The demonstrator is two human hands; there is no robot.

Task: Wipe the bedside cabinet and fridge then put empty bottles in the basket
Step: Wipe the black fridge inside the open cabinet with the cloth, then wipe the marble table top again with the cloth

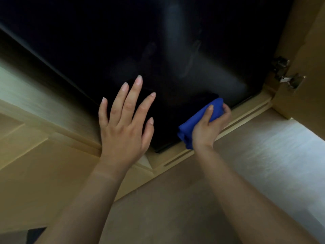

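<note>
The fridge [158,41] fills the upper part of the head view as a glossy black door set in a wooden cabinet. My right hand [209,127] grips a bunched blue cloth [202,118] and presses it against the bottom edge of the black door. My left hand [126,122] is held flat with fingers spread, in front of the lower left corner of the door; whether it touches the door I cannot tell. No bottles or basket are in view.
A wooden cabinet frame [177,159] runs under the fridge. The open cabinet door [306,50] stands at the right with metal hinges [286,74]. Beige floor [175,208] lies below. Light wooden panelling [35,155] is on the left.
</note>
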